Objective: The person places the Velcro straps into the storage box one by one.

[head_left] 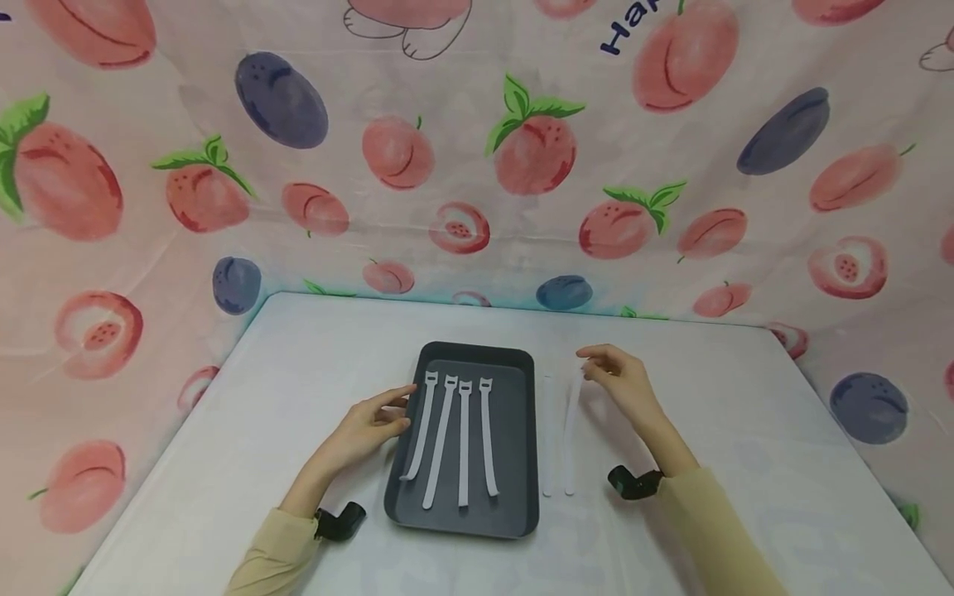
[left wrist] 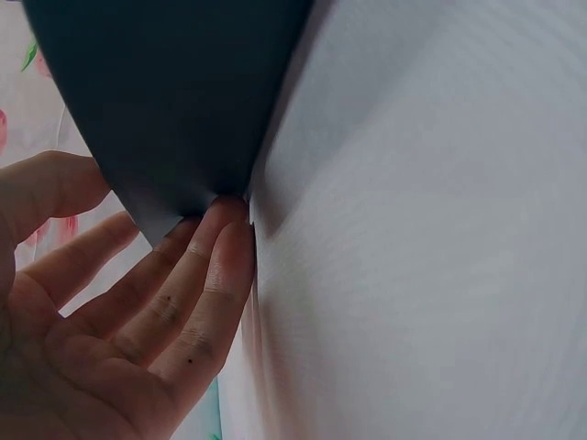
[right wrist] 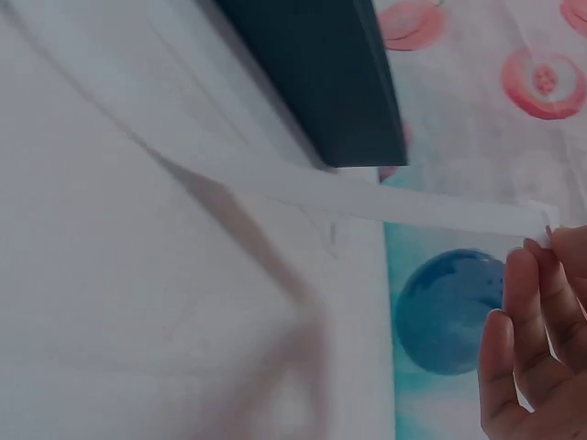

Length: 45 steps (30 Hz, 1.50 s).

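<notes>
While the right hand (head_left: 622, 382) pinches the top end of a white strap (head_left: 572, 430) between its fingertips (right wrist: 532, 275) and lifts that end off the white table (head_left: 745, 430), the left hand (head_left: 370, 426) lies with straight fingers touching the left edge of the dark tray (head_left: 517, 497). Four more straps (head_left: 456, 434) lie side by side in the tray, and one strap (head_left: 547, 439) lies flat just beside it. I think the lifted strap is light, thin and floppy, so an end is the best place to hold it.
</notes>
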{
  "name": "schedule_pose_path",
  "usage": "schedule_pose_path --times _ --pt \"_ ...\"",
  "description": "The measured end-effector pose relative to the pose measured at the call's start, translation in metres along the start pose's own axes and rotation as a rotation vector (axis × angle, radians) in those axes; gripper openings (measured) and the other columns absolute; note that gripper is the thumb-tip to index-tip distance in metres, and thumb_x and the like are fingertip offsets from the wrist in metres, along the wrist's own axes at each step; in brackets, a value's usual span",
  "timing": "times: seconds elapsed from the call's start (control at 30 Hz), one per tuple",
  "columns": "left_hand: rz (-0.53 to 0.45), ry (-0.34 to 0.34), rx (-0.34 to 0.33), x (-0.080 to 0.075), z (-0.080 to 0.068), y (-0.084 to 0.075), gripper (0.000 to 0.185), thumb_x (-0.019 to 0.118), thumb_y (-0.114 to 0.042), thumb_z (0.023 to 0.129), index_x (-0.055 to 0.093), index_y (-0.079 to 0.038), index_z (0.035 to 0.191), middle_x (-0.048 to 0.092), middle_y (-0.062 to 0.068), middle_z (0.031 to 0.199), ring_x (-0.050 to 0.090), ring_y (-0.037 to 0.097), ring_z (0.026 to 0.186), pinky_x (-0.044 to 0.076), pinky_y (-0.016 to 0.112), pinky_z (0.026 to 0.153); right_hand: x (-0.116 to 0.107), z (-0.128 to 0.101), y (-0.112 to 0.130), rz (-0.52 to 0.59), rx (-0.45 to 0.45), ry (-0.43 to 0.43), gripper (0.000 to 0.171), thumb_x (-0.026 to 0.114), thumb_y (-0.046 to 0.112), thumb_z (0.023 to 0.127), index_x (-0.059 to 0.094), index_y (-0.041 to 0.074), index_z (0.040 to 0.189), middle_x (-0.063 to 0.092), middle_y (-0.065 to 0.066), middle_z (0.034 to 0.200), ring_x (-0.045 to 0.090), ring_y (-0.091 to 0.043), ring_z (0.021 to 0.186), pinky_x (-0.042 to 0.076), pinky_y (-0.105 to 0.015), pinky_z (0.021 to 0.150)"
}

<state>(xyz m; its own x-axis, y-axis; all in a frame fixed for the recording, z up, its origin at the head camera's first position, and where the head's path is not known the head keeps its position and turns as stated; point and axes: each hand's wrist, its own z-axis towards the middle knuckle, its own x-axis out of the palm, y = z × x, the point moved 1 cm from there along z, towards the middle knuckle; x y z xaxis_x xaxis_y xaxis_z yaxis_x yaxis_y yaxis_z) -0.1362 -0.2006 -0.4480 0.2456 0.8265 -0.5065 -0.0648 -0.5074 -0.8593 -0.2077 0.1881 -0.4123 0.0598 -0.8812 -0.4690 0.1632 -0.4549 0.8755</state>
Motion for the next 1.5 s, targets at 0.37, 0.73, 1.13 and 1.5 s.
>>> schedule_pose_path --times 0.37,0.73,1.13,1.5 --pt "-0.010 0.005 0.000 0.000 0.000 -0.002 0.053 0.061 -0.016 0.093 0.046 -0.018 0.144 0.055 0.019 0.135 0.061 0.035 0.117 0.048 0.051 0.096 -0.009 -0.021 0.020 0.122 -0.048 -0.059 0.028 0.062 0.016 0.094 0.064 0.001 0.117 0.066 0.006 0.088 0.065 -0.004 0.079 0.051 -0.015 0.079" --pt "-0.002 0.002 0.004 0.000 0.000 -0.001 0.053 0.062 -0.016 0.093 0.046 -0.018 0.144 0.055 0.019 0.134 0.062 0.035 0.115 0.047 0.051 0.096 -0.012 -0.039 0.031 0.157 -0.103 -0.099 0.027 0.062 0.014 0.094 0.064 -0.003 0.115 0.064 0.013 0.086 0.063 -0.005 0.079 0.051 -0.014 0.079" --pt "0.007 0.000 0.005 -0.001 -0.001 0.001 0.053 0.061 -0.018 0.094 0.045 -0.017 0.144 0.054 0.021 0.135 0.062 0.035 0.114 0.046 0.052 0.097 -0.009 -0.049 0.041 0.156 -0.153 -0.127 0.022 0.061 0.010 0.094 0.065 -0.002 0.112 0.064 0.017 0.093 0.063 -0.004 0.080 0.051 -0.014 0.078" --pt "0.000 -0.003 0.001 -0.001 -0.001 -0.001 0.053 0.061 -0.017 0.094 0.045 -0.017 0.144 0.054 0.022 0.134 0.062 0.036 0.114 0.047 0.052 0.096 -0.015 -0.059 0.058 -0.095 -0.245 -0.137 0.018 0.061 0.011 0.094 0.069 0.013 0.110 0.067 -0.006 0.095 0.062 0.000 0.083 0.045 -0.014 0.082"
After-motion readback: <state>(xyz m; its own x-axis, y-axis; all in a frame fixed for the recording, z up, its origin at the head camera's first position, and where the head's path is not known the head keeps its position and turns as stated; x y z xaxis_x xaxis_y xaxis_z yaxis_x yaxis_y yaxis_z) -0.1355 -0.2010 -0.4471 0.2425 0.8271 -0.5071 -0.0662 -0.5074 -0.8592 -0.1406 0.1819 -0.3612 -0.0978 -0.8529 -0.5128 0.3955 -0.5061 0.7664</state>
